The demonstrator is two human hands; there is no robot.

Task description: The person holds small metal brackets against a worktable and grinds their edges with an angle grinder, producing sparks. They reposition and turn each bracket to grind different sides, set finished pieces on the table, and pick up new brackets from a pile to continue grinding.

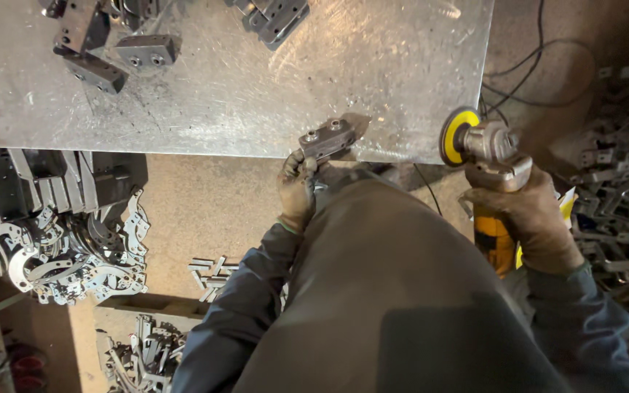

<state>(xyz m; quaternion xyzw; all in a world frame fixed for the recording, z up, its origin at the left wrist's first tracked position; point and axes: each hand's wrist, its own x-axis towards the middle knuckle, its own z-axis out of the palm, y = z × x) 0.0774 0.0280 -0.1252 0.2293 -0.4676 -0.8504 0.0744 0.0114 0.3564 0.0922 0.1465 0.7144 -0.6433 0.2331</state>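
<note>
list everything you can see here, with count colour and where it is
metal sheet table: one, scratched silver, across the top
metal block with two holes: one, grey, at the table's near edge, held there
similar drilled blocks: several, dark grey, top left and top centre of the table
angle grinder: one, yellow body with a yellow-rimmed disc, off the table's right corner
cables: a few, black, on the floor top right
curved flat metal parts: a large pile, silver, on the floor at left
small brackets: a heap, grey, at right
box of metal parts: one, tan, bottom left
left hand: gloved, gripping the block
right hand: gloved, gripping the grinder
</note>
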